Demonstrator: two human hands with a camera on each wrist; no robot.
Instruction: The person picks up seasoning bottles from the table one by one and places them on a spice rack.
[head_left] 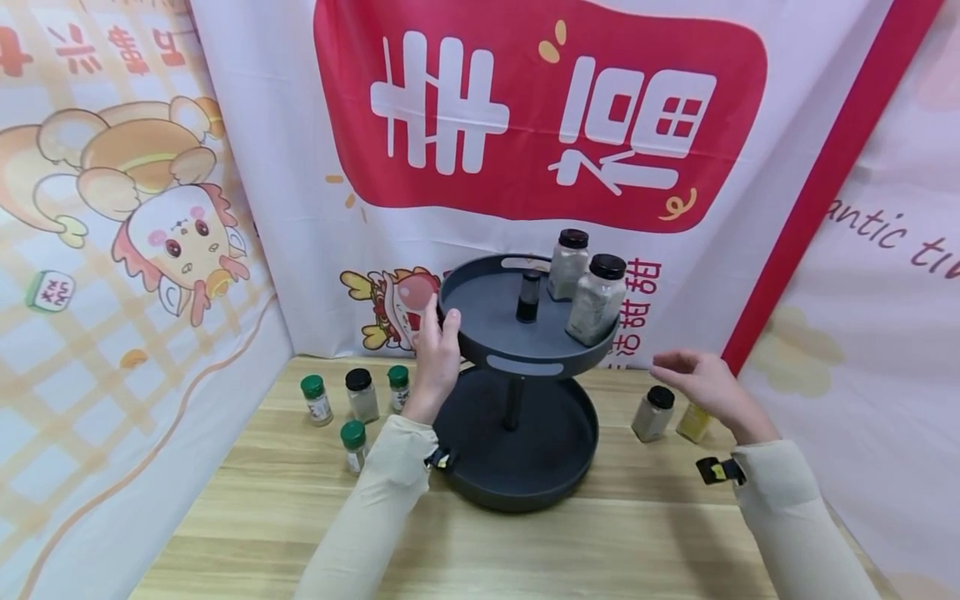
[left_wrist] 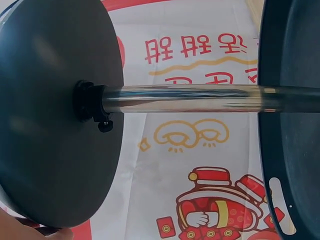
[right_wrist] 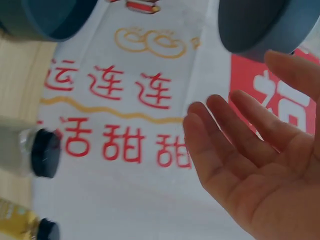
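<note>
A dark grey two-tier round spice rack (head_left: 517, 500) stands on the wooden table. My left hand (head_left: 438, 354) grips the upper tray's left rim, its thumb toward the front; in the left wrist view only a bit of that hand (left_wrist: 35, 232) shows at the tray edge. On the upper tray stand a small black-based shaker (head_left: 528, 298) and two clear jars with black lids, a rear jar (head_left: 568, 271) and a larger front jar (head_left: 596, 304). Right of the rack, my right hand (head_left: 705, 387) hovers with relaxed fingers, holding nothing, above a black-lidded jar (head_left: 652, 417) and a yellow-labelled jar (head_left: 693, 423).
Left of the rack stand several bottles: green-capped ones such as the front bottle (head_left: 354, 446) and the leftmost bottle (head_left: 317, 402), and a black-lidded jar (head_left: 363, 398). The lower tray (head_left: 517, 467) bears nothing visible. A printed cloth (head_left: 675, 292) hangs behind the table.
</note>
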